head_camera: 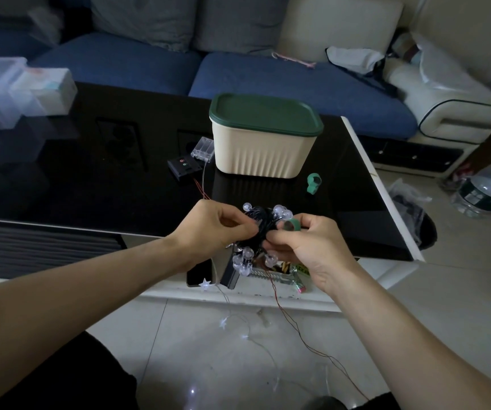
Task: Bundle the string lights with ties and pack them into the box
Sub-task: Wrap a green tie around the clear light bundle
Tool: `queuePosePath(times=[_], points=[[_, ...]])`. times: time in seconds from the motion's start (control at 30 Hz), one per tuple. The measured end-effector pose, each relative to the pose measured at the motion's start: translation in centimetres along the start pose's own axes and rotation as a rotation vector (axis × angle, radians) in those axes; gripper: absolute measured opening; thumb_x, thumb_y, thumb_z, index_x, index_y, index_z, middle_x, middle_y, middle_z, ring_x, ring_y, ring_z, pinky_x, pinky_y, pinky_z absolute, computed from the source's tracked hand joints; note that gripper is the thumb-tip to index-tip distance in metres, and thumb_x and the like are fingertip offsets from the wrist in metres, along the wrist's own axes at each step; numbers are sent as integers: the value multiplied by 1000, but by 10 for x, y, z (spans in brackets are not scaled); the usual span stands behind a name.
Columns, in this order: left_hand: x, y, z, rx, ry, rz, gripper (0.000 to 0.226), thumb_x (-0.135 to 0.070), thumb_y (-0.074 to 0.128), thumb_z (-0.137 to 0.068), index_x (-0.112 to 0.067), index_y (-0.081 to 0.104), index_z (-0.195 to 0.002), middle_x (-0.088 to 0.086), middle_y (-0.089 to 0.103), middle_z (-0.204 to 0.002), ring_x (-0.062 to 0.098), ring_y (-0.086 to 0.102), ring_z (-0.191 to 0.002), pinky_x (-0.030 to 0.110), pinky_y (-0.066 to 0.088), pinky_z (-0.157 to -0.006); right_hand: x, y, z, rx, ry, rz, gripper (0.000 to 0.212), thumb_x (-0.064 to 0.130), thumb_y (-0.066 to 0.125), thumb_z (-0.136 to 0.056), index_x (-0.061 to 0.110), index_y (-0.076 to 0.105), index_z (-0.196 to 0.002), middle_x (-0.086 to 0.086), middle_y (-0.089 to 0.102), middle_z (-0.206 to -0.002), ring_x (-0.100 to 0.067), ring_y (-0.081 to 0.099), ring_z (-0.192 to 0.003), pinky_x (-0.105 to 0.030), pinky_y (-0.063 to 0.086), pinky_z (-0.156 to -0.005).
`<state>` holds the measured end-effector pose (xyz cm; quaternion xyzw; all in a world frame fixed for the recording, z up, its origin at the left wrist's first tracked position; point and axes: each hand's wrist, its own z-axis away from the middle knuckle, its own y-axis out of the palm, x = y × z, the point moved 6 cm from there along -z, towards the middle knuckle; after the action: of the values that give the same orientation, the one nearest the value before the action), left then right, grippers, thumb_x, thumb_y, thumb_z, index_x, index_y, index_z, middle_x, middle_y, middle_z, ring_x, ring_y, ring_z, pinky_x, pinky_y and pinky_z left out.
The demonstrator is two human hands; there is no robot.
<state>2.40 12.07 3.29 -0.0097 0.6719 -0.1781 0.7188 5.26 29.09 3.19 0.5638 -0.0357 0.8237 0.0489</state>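
— Black wire, coiled, clear bulbs: the string lights (263, 229) sit bunched between both hands, held just above the near edge of the worktop (90, 179). Left hand (217, 229) pinches the coil from nine o'clock, fingers curled round the wire. Right hand (306, 247) holds it from three o'clock, and its fingers also grip a green tie (291, 225).

— Box?

— Cream box (263, 150), ribbed wall, green lid (265, 113) on and shut; twelve o'clock of the hands, well apart from them. A second green tie (313, 183) lies on the worktop at about one o'clock, just beside the box. Clear battery case (203, 147) and a black controller (183, 167) lie at eleven o'clock.

— Risks?

— Judged only. The coil looks loose, with bulbs sticking out top and bottom; should either pinch slacken while the tie goes round, the loops may spring apart. A thin red lead (294, 329) hangs from the bundle to the floor at six o'clock, and a star-bulb strand (223, 315) lies there too; either could snag or tangle with the coil. With the lid on, packing needs a free hand, and an untied bundle might unwind then.
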Motion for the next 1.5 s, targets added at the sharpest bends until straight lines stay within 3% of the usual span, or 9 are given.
queuePosePath(times=[0.33, 0.63, 0.73, 0.83, 0.93, 1.03, 1.2, 1.37, 1.5], points=[[7, -3, 3, 69, -215, 72, 21, -12, 89, -58, -8, 76, -73, 14, 76, -86, 25, 73, -90, 29, 56, -88, 2, 9, 6, 63, -25, 91, 29, 8, 85, -77, -4, 68, -97, -17, 76, -77, -28, 76, -71, -34, 64, -67], [3, -6, 3, 12, -124, -35, 23, -8, 91, -62, -4, 72, -75, 9, 75, -76, 22, 74, -77, 23, 58, -74, -6, 16, 0, -28, -34, 53, 28, 11, 90, -72, 5, 65, -84, -6, 71, -68, -14, 70, -56, -21, 56, -54], [-4, -14, 2, -105, 26, -325, 23, -25, 93, -61, -19, 74, -71, -4, 73, -69, 9, 69, -69, 26, 53, -72, -7, 21, -1, -61, -32, 28, 24, 12, 88, -75, 10, 64, -77, -1, 68, -65, -5, 65, -50, -14, 48, -47], [-14, -17, 3, -172, 146, -494, 21, -37, 91, -63, -28, 74, -70, -13, 70, -68, 2, 65, -71, 27, 50, -77, -7, 23, -2, -88, -42, 15, 21, 15, 87, -76, 11, 66, -78, -4, 71, -70, -13, 69, -62, -21, 58, -57], [-14, -18, 2, -117, 102, -454, 18, -34, 90, -67, -24, 75, -72, -7, 71, -67, 2, 66, -64, 16, 52, -60, -5, 23, -3, -106, -62, 21, 22, 16, 87, -77, 13, 66, -76, -4, 71, -70, -20, 70, -68, -35, 61, -72], [-9, -18, 3, -57, 5, -294, 15, -28, 82, -78, -19, 76, -89, -4, 72, -69, 11, 66, -57, 23, 56, -57, -2, 21, -3, -117, -82, -3, 26, 15, 86, -78, 15, 62, -70, -2, 65, -66, -16, 64, -63, -31, 58, -65], [-5, -1, 9, 54, -201, 117, 23, -16, 63, -95, -7, 66, -116, 5, 70, -61, 10, 60, -45, 16, 35, -38, -3, 23, -1, -106, -126, -11, 26, 14, 83, -81, 15, 59, -71, 8, 58, -54, -6, 57, -51, -20, 51, -51], [-3, 23, 17, 304, -324, 322, 34, -20, 35, -108, 0, 61, -117, 21, 71, -94, 13, 62, -47, 16, 28, -34, -3, 22, 1, -143, -155, 13, 28, 18, 83, -81, 16, 59, -69, 2, 61, -62, -11, 60, -60, -22, 53, -56], [-4, 22, 17, 356, -362, 394, 30, -17, 32, -108, -4, 58, -114, 7, 68, -66, 7, 49, -32, 13, 23, -32, 0, 20, 3, -138, -173, 24, 34, 17, 84, -81, 17, 53, -65, -3, 58, -64, -15, 58, -61, -22, 51, -53]])
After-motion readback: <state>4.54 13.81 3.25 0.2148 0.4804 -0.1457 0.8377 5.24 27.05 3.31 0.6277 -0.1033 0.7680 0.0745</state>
